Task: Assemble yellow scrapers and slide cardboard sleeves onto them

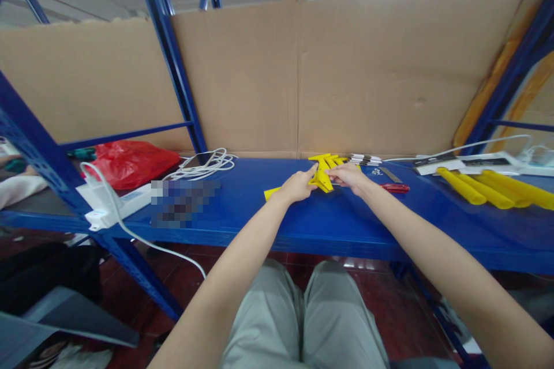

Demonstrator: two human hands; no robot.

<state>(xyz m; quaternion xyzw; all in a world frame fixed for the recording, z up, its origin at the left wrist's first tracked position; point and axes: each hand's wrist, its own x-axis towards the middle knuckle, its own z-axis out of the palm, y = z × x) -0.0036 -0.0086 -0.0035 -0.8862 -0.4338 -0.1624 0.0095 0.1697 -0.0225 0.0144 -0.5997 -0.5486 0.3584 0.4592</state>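
Note:
My left hand (pixel 298 185) is closed on the near end of a yellow plastic-looking part (pixel 322 180), steadying it on the blue shelf. My right hand (pixel 350 177) comes in from the other side, its fingers pinched together against the same part. Whatever lies between those right fingers is too small and too covered to name. A yellow strip (pixel 270 193) sticks out past my left wrist. Behind my hands lie more yellow pieces (pixel 331 159). A red-handled tool (pixel 395 188) rests to the right of my right wrist.
Several yellow tubes (pixel 497 187) lie at the right by a white power strip. Black-and-white pieces (pixel 366 159) and a flat metal strip (pixel 392 175) sit near my right hand. Leftward are a coiled white cable (pixel 210 164), a power strip (pixel 130 202) and a red bag (pixel 132 162). Cardboard (pixel 367 75) walls the back.

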